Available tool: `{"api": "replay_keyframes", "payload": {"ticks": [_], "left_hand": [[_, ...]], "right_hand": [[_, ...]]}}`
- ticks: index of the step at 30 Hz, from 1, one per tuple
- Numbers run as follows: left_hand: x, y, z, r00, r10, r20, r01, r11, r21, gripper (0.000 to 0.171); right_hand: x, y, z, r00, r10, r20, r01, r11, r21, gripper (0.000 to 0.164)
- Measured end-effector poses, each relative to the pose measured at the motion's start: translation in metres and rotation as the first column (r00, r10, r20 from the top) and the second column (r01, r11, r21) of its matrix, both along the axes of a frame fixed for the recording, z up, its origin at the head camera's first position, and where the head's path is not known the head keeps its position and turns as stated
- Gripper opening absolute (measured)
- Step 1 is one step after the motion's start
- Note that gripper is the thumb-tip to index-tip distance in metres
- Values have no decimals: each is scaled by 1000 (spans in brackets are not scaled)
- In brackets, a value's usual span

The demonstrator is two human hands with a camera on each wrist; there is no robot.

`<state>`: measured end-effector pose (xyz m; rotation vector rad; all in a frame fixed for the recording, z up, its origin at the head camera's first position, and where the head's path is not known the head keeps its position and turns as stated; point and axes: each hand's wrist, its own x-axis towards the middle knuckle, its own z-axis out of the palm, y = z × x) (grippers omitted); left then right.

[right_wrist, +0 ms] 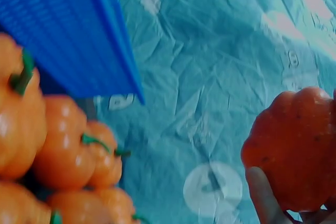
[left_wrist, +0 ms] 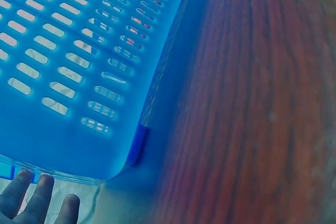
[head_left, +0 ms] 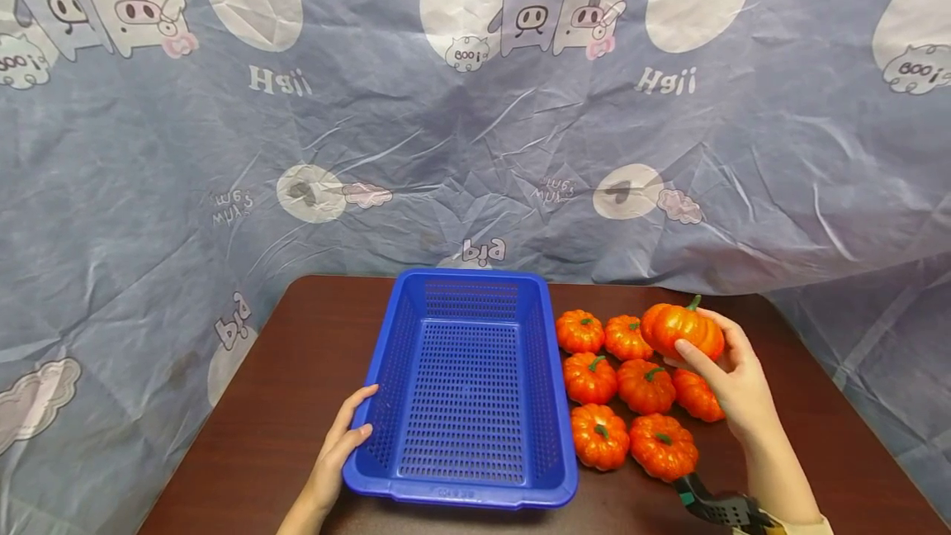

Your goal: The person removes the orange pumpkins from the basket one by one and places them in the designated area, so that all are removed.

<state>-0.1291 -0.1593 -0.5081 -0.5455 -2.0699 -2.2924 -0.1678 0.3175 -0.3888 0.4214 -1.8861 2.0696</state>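
A blue plastic basket (head_left: 468,495) with slotted floor and walls stands on the table. My left hand (head_left: 332,456) holds its left rim near the front corner, and fingertips (left_wrist: 44,182) of that hand show at the rim in the left wrist view. My right hand (head_left: 735,382) grips an orange toy pumpkin (head_left: 679,330) with a green stem, raised above the table at the right. In the right wrist view, a finger lies against this pumpkin (right_wrist: 291,150); its stem is hidden there. Below and left of that hand sit several similar pumpkins (head_left: 646,386) in rough rows.
The dark brown wooden table (head_left: 260,428) extends past both sides of the basket. A grey-blue printed cloth (head_left: 461,147) hangs behind it. A black strap-like device (head_left: 716,508) is on the right wrist, close to the front pumpkin (head_left: 664,446).
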Motion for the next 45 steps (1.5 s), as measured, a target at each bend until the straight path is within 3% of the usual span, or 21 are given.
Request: {"api": "replay_keyframes", "payload": {"ticks": [4,9,15,19,22,25,27,28,31,34,35,39,45], "left_hand": [[0,0,1,1000,9,5,-9,1000,2,49],[0,-1,0,1000,-10,-6,10,1000,6,49],[-1,-1,-1,1000,-23,-10,23,1000,8,50],[-1,0,-1,1000,-22,-8,22,1000,12,50],[-1,0,0,1000,-13,-13,13,1000,13,50],[0,0,-1,1000,-3,-13,4,1000,8,49],[-1,0,-1,1000,6,-14,-7,1000,-5,49],[-1,0,-1,1000,6,-12,-6,1000,-11,49],[-1,0,-3,1000,4,-18,-5,1000,-24,50],[-1,-1,-3,1000,9,-21,-10,1000,-22,50],[0,-1,-3,1000,10,-25,-11,1000,-21,50],[0,0,-2,1000,16,-21,-16,1000,-15,50],[0,1,-1,1000,15,-18,-15,1000,-10,50]], "right_hand": [[8,16,-10,997,-69,37,69,998,3,49],[15,33,-26,986,-167,7,167,986,-17,61],[25,53,-47,977,-212,38,214,976,-51,75],[34,68,-60,949,-289,127,281,957,78,82],[41,78,-70,917,-362,167,323,921,219,86],[44,94,-86,909,-375,182,317,906,280,86],[48,100,-92,903,-392,174,312,879,361,86],[49,103,-95,909,-377,176,296,883,364,85],[57,105,-96,898,-412,153,284,810,513,87],[62,111,-104,895,-420,152,266,775,573,89],[64,114,-107,889,-436,141,268,744,612,90],[67,121,-121,897,-425,119,263,732,628,93],[70,123,-137,917,-390,80,262,742,617,95]]}}
